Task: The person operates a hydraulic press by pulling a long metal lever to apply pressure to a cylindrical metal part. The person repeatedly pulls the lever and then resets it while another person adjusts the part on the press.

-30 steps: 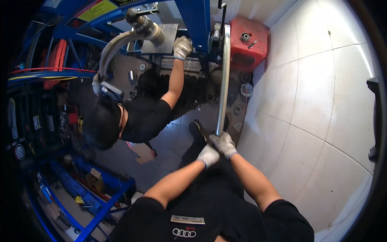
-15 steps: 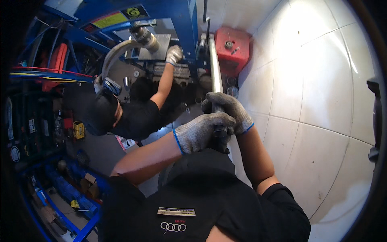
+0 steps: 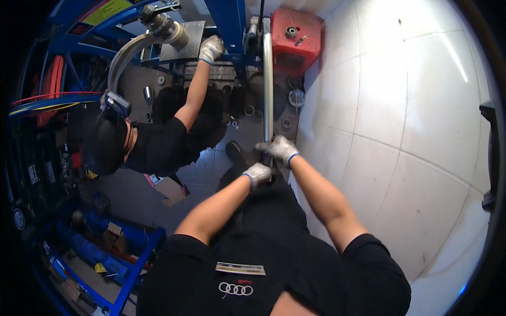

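A long silvery metal pipe (image 3: 268, 79) runs from the blue press frame (image 3: 227, 23) toward my body. Both my gloved hands are closed round its near end. My left hand (image 3: 259, 175) grips nearest my body, low over my dark trousers. Just beyond it, my right hand (image 3: 280, 149) wraps the pipe from the right side. A co-worker's gloved hand (image 3: 211, 49) rests at the edge of a flat metal plate (image 3: 191, 42) in the press. Above that plate is a cylindrical metal sleeve (image 3: 178, 37), beside a curved metal arm (image 3: 122, 60).
A crouching co-worker (image 3: 158, 145) is close on my left. A red container (image 3: 298, 39) stands beyond the pipe, against the tiled wall (image 3: 390, 116). Loose rings (image 3: 249, 110) and a cardboard piece (image 3: 169, 189) lie on the floor. A blue rack (image 3: 134, 279) stands lower left.
Both my hands have gone down with the pipe's near end, farther from my head. My view has shifted slightly. The co-worker's hand stays by the plate.
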Available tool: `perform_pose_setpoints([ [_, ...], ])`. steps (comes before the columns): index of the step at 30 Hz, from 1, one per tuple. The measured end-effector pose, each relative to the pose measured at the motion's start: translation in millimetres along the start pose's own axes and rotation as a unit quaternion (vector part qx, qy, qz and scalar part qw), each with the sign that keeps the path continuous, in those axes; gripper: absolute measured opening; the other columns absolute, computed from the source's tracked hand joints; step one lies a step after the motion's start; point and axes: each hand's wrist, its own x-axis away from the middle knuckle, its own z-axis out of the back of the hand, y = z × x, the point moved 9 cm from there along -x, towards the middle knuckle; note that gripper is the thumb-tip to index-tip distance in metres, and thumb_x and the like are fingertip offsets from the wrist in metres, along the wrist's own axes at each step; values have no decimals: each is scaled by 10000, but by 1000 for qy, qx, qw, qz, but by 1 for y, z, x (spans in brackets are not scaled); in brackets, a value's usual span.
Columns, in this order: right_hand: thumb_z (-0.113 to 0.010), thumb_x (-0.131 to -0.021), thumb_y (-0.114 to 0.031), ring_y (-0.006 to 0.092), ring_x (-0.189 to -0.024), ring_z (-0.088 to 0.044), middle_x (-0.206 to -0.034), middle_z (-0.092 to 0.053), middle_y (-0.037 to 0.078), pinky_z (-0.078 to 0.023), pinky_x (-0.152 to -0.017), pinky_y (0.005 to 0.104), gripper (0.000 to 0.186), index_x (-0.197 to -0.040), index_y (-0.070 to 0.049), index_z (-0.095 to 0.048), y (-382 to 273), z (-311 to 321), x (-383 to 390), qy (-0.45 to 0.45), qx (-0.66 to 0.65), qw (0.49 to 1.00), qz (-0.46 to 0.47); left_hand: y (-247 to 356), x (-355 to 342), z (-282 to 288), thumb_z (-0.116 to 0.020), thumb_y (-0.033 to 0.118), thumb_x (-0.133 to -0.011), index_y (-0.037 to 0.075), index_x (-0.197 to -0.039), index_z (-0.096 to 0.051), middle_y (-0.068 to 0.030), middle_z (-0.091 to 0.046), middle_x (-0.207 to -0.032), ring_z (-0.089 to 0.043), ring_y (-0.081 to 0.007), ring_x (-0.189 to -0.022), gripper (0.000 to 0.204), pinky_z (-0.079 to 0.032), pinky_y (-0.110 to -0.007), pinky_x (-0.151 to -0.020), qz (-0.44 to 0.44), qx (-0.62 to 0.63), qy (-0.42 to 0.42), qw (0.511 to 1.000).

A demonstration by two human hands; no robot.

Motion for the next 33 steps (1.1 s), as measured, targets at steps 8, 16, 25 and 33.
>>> perform_pose_setpoints([
  [8,-661,-927,-528,112,-720,-629,-862,-681,27,-541,-664,247,461,-993,-71,-676,-120,63,167,-265,-539,755,264,208,278,18,-715,406,-884,106,-1001,-644,-44,-647,-830,-646,-188,-714,330,-563,-473,-804,-238,420,-226,846],
  [16,-741,-773,-624,279,-931,-698,-1015,-734,163,-520,-884,394,686,-1090,-16,-723,52,-47,5,-34,-158,987,-16,20,40,-5,-650,170,-904,42,-1233,-614,-124,-690,-1081,-660,-263,-989,355,-529,-392,-871,-121,-10,162,979],
  [25,-706,-870,-488,202,-846,-690,-963,-716,137,-552,-773,342,596,-1141,43,-673,21,-18,32,-119,-224,967,27,46,63,-11,-693,341,-885,49,-1083,-678,-101,-702,-1010,-690,-250,-810,352,-554,-398,-723,-102,32,-9,994],
  [33,-601,-962,-397,186,-870,-695,-1006,-717,131,-573,-774,314,459,-1156,12,-671,-92,56,177,-256,-495,778,290,197,233,8,-693,339,-915,81,-929,-657,-67,-663,-784,-676,-206,-703,261,-567,-331,-608,-270,403,-225,845],
])
